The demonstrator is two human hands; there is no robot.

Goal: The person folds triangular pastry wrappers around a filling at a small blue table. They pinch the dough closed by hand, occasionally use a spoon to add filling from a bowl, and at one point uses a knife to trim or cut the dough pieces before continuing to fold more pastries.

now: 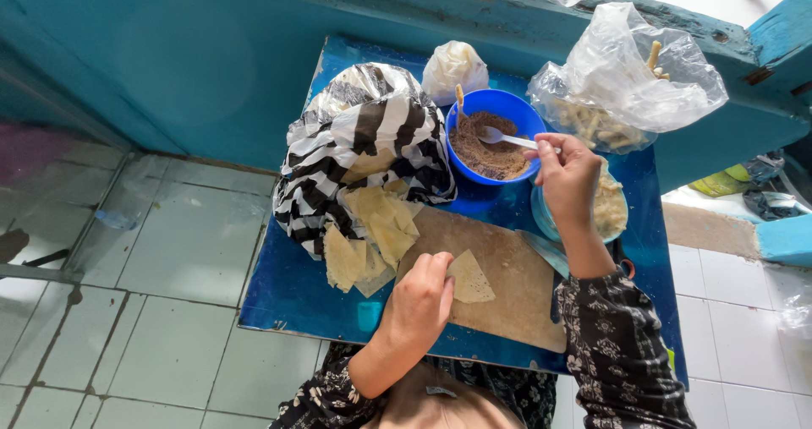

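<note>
My left hand [420,298] presses a pale yellow triangular wrapper [470,278] flat on a wooden cutting board [507,285]. My right hand [568,180] holds a white plastic spoon [506,138] whose bowl dips into brown ground filling inside a blue bowl [493,133]. A heap of more yellow wrappers [370,234] spills from a black-and-white striped plastic bag [364,146] just left of the board.
All sits on a small blue table [292,289] against a teal wall. A clear bag of pale sticks [622,82], a small white knotted bag [455,67] and another bowl [611,209] under my right wrist stand at the back. Grey floor tiles lie to the left.
</note>
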